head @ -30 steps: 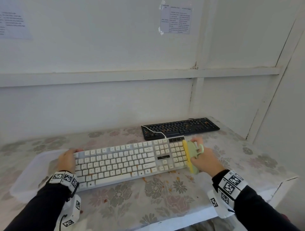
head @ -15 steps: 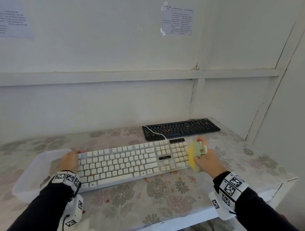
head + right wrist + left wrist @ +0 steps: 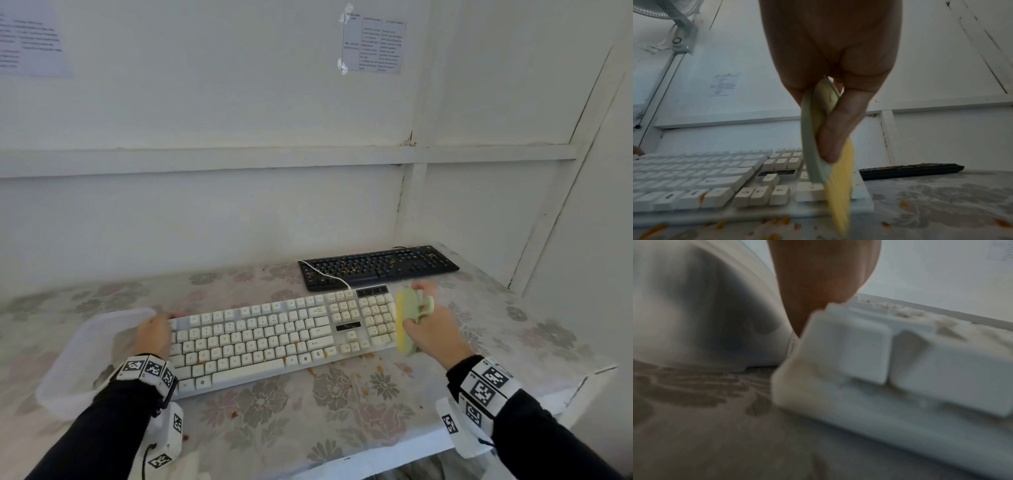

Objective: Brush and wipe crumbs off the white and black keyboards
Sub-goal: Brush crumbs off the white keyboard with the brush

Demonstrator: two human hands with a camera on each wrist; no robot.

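Note:
The white keyboard lies across the middle of the flowered table, with orange crumbs among its lower keys. My left hand grips its left end; the left wrist view shows the fingers going down behind that corner. My right hand grips a green brush with yellow bristles. The brush stands on edge at the keyboard's right end, beside the number pad. Behind, the black keyboard lies by the wall, speckled with crumbs.
A clear plastic container sits just left of the white keyboard, against my left hand. Orange crumbs lie on the tablecloth in front of the keyboard's right half. The table's front edge is close. A white fan hangs on the wall.
The brush has shifted slightly right, from over the number pad's last column to the keyboard's right edge. My left hand has stayed on the left end.

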